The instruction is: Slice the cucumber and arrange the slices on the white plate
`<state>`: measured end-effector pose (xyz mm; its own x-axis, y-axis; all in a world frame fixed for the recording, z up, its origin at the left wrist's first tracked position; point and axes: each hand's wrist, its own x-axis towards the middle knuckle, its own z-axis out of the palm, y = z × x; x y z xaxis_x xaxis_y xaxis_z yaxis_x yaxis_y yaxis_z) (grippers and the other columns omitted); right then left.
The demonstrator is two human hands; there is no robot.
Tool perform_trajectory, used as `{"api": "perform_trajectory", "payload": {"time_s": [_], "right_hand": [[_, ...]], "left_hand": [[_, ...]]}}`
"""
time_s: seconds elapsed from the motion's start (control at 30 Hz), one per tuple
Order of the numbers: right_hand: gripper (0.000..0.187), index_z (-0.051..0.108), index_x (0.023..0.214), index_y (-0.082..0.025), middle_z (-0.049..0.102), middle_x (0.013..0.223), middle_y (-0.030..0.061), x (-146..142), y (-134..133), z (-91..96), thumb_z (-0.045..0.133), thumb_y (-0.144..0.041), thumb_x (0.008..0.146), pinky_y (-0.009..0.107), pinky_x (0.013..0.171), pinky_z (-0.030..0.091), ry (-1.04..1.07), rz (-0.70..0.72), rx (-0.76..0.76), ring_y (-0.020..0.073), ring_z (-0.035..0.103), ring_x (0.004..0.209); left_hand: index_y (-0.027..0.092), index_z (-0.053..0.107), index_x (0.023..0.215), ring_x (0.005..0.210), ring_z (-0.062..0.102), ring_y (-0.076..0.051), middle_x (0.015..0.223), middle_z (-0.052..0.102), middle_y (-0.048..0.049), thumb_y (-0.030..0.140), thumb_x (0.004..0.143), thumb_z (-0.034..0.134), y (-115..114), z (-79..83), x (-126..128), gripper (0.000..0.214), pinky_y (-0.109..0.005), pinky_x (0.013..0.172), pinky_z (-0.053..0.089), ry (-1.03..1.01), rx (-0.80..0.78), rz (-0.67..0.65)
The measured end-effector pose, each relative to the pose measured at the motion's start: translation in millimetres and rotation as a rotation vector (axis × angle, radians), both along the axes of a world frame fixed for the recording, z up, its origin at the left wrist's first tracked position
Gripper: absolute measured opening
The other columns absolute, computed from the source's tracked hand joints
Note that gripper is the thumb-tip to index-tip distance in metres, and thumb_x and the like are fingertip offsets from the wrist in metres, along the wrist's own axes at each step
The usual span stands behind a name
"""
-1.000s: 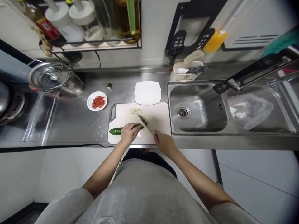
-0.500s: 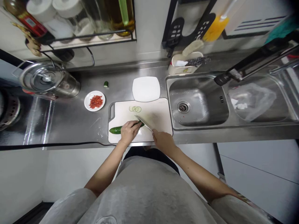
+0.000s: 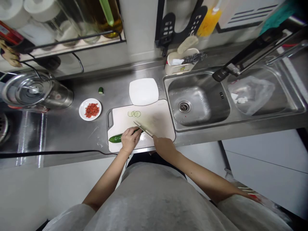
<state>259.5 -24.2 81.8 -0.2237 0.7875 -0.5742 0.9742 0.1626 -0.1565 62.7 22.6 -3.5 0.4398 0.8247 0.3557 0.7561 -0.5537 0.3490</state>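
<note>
Steel counter (image 3: 64,138) spreads past the left edge of the board (image 3: 160,118), left fingers (image 3: 132,131) holding cucumber (image 3: 115,138), right fingers (image 3: 155,140) a knife (image 3: 145,131)

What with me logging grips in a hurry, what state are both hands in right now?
Left hand: fingers curled, holding the cucumber on the cutting board.
Right hand: closed, holding the knife.

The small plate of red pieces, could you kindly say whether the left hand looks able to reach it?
Probably yes, if it lets go of the cucumber: nothing tall stands between the left hand and the small plate.
</note>
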Motion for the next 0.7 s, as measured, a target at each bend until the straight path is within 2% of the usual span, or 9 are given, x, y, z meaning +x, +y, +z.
{"api": "perform_trajectory", "payload": {"time_s": [0.17,0.4,0.7], "right_hand": [[0.023,0.049,0.113,-0.014,0.069,0.081,0.0121,0.4,0.0,-2.0,0.042,-0.024,0.093,0.027,0.061,0.047,-0.001,0.004,0.020,0.0237,0.069,0.076],[0.025,0.047,0.116,-0.014,0.070,0.083,0.0115,-0.4,1.0,-2.3,0.037,-0.017,0.094,0.027,0.061,0.048,-0.023,0.017,-0.014,0.0232,0.069,0.078],[0.023,0.050,0.113,-0.015,0.070,0.083,0.0121,-1.2,2.1,-3.8,0.044,-0.025,0.092,0.029,0.064,0.049,0.000,-0.015,-0.017,0.0247,0.069,0.079]], "left_hand": [[0.026,0.072,0.098,0.092,0.061,-0.017,0.101,0.070,-0.0042,0.028,0.087,0.058,-0.3,-4.0,-0.6,0.018,-0.029,0.078,0.047,0.016,0.018,0.001],[0.026,0.072,0.098,0.093,0.061,-0.017,0.102,0.069,-0.0055,0.028,0.088,0.057,-1.4,-1.1,1.5,0.019,-0.030,0.079,0.047,0.016,0.022,0.006],[0.026,0.072,0.099,0.093,0.061,-0.018,0.103,0.069,-0.0047,0.027,0.087,0.058,-1.9,-1.7,1.3,0.018,-0.030,0.079,0.047,0.011,0.010,0.002]]}}
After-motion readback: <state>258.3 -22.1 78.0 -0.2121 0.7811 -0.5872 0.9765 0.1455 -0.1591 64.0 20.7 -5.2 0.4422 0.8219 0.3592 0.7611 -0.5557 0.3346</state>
